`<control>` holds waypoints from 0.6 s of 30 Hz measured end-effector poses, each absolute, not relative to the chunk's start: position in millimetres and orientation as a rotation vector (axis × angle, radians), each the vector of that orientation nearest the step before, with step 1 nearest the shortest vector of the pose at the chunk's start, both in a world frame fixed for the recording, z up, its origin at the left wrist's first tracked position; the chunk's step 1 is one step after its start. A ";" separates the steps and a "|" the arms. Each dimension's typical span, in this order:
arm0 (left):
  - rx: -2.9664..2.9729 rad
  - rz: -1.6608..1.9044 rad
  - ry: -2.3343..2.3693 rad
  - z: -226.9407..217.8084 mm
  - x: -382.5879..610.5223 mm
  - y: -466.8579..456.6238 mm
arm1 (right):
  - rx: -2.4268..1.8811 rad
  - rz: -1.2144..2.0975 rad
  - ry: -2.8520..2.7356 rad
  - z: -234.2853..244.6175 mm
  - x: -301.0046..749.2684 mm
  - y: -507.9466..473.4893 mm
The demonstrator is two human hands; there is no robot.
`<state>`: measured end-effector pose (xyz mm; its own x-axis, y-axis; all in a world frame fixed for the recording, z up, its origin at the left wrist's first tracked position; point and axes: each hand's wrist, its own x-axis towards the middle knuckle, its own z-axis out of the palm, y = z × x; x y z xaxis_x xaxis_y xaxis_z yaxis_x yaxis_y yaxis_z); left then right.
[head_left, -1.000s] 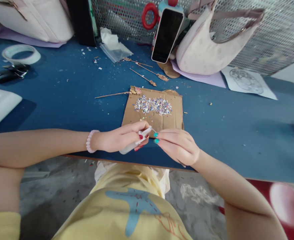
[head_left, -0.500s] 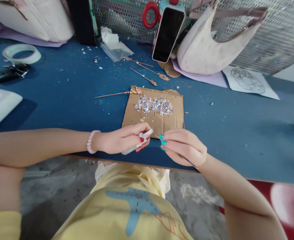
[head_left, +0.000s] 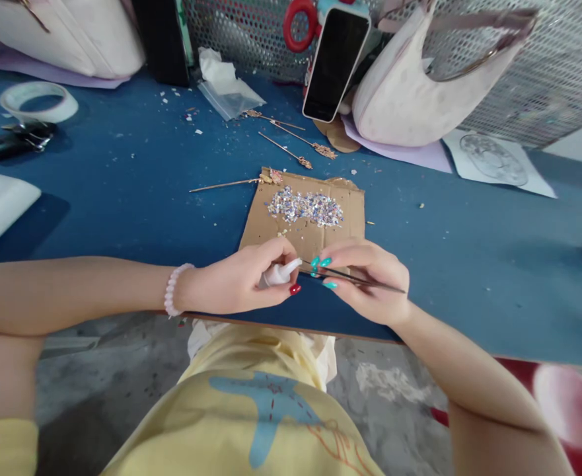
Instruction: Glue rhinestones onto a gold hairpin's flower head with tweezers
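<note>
My left hand point(head_left: 241, 277) is closed around a small white glue bottle point(head_left: 281, 272), its nozzle pointing right. In my right hand point(head_left: 370, 281) is a pair of dark, thin tweezers point(head_left: 355, 278), held between the fingers. Their tip end is close beside the nozzle; whether the two touch I cannot tell. Just beyond both hands lies a piece of cardboard point(head_left: 261, 228) bearing a spread of shiny glitter chips point(head_left: 305, 206). A hairpin point(head_left: 226, 186) with a pink flower end rests across the cardboard's far left corner.
Several gold hairpins point(head_left: 291, 152) lie behind the cardboard. Farther back are a phone point(head_left: 337, 63), a white handbag point(head_left: 404, 99), a tissue on a plastic bag point(head_left: 228, 89) and a printed paper point(head_left: 491, 158). A tape roll point(head_left: 65, 106) and a black clip point(head_left: 18, 139) sit at left.
My right hand's fingers have spread, and the tweezers now show lengthwise across them. My left hand has turned, so the bottle's nozzle is plainer to see.
</note>
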<state>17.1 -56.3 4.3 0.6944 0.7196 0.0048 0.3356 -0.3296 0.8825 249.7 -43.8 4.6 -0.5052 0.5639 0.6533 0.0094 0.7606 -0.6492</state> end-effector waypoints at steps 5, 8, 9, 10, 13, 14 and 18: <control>2.054 0.514 0.792 1.6 19.4 -54.3 | -0.357 0.561 -2.140 9.5 249.0 -46.9; 2.134 0.530 0.766 0.4 20.6 -54.4 | -0.345 0.514 -2.166 10.0 249.0 -49.2; 2.145 0.532 0.760 0.2 20.9 -54.6 | -0.347 0.510 -2.161 9.5 248.9 -49.6; 2.150 0.537 0.754 0.0 21.2 -54.7 | -0.352 0.510 -2.156 8.8 248.7 -49.9; 2.145 0.558 0.730 -0.5 21.5 -54.7 | -0.360 0.510 -2.141 6.6 248.1 -50.0; 2.143 0.567 0.720 -0.6 21.5 -54.5 | -0.361 0.508 -2.134 6.2 248.0 -50.2; 2.148 0.577 0.703 -0.9 20.7 -53.5 | -0.390 0.534 -2.121 6.6 248.8 -52.1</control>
